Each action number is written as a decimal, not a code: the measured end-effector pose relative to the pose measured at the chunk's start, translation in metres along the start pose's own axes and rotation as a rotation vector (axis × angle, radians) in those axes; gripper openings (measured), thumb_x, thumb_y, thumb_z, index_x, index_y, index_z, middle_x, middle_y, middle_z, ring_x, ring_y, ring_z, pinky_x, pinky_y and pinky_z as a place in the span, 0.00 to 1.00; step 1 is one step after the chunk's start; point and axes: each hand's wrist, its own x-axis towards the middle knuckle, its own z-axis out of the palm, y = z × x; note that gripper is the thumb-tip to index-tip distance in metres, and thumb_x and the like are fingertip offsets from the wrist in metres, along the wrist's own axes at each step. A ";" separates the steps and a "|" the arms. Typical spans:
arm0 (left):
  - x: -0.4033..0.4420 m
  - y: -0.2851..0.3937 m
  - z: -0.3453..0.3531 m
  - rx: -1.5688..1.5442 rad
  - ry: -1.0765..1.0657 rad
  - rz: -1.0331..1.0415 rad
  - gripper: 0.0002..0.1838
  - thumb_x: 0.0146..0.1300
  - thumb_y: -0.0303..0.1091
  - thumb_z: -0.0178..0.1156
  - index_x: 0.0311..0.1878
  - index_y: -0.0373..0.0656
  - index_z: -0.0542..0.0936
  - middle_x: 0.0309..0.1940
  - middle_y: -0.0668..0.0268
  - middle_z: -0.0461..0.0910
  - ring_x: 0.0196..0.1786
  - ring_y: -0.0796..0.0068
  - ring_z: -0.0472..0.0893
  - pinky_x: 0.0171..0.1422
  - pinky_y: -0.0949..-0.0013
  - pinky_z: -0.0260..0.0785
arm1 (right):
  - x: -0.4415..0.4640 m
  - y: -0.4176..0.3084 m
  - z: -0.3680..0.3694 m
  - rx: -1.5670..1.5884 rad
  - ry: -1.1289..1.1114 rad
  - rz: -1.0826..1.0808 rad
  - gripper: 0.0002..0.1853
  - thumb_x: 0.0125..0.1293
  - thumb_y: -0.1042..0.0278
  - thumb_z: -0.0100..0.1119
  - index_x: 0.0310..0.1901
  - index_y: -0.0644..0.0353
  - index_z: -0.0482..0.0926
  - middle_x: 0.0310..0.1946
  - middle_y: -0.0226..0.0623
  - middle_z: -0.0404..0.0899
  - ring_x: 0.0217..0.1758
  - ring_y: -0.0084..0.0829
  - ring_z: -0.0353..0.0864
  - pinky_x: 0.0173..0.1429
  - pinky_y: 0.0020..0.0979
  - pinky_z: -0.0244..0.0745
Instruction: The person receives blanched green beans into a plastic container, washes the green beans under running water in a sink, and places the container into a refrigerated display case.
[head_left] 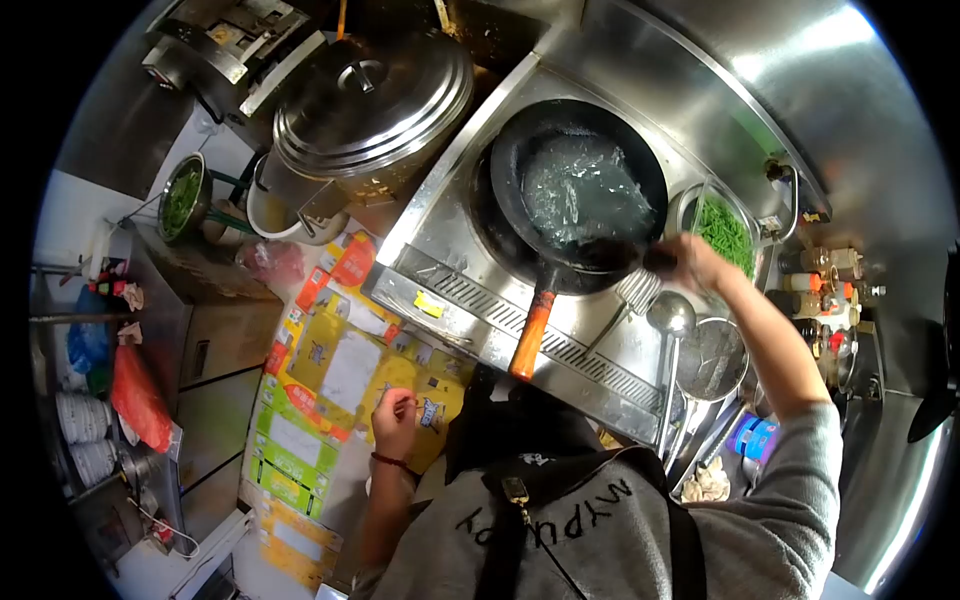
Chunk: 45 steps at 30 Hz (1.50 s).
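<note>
A black wok [510, 180] with a wooden handle [533, 338] sits on the steel stove, with clear water [585, 190] moving inside it. At its lower right rim, my right hand [688, 262] is closed around a dark brush-like tool [655, 261]. The tool's head is blurred against the black wok, so its exact kind is unclear. My left hand [394, 415] hangs low beside my body, its fingers curled in and nothing visible in them. Just below the right hand lie a slotted turner [638, 291] and a steel ladle [671, 314].
A large lidded pot [375, 100] stands left of the wok. On the right are a clear container of chopped greens [724, 232], a wire strainer [712, 358] and several seasoning bottles [820, 285]. Flattened cardboard [325, 370] covers the floor. A bowl of greens [182, 198] is far left.
</note>
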 end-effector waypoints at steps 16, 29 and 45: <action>-0.006 -0.004 0.010 -0.025 -0.053 -0.070 0.05 0.60 0.24 0.54 0.40 0.38 0.74 0.32 0.65 0.79 0.36 0.77 0.79 0.39 0.75 0.70 | -0.004 -0.041 0.003 0.088 -0.019 -0.077 0.17 0.51 0.61 0.64 0.41 0.60 0.82 0.23 0.39 0.81 0.25 0.34 0.79 0.34 0.33 0.75; -0.011 -0.017 -0.007 0.037 -0.068 -0.099 0.04 0.61 0.25 0.54 0.39 0.38 0.74 0.32 0.65 0.79 0.36 0.77 0.78 0.39 0.75 0.70 | 0.082 -0.073 0.032 0.660 0.023 0.455 0.17 0.49 0.65 0.63 0.40 0.68 0.80 0.16 0.38 0.73 0.13 0.28 0.72 0.14 0.29 0.68; -0.010 -0.024 0.005 0.015 -0.044 -0.112 0.04 0.61 0.20 0.53 0.39 0.38 0.73 0.34 0.66 0.78 0.38 0.77 0.80 0.40 0.76 0.71 | 0.111 -0.073 0.052 0.364 0.258 0.494 0.21 0.49 0.64 0.63 0.45 0.67 0.79 0.23 0.44 0.79 0.23 0.30 0.81 0.20 0.28 0.75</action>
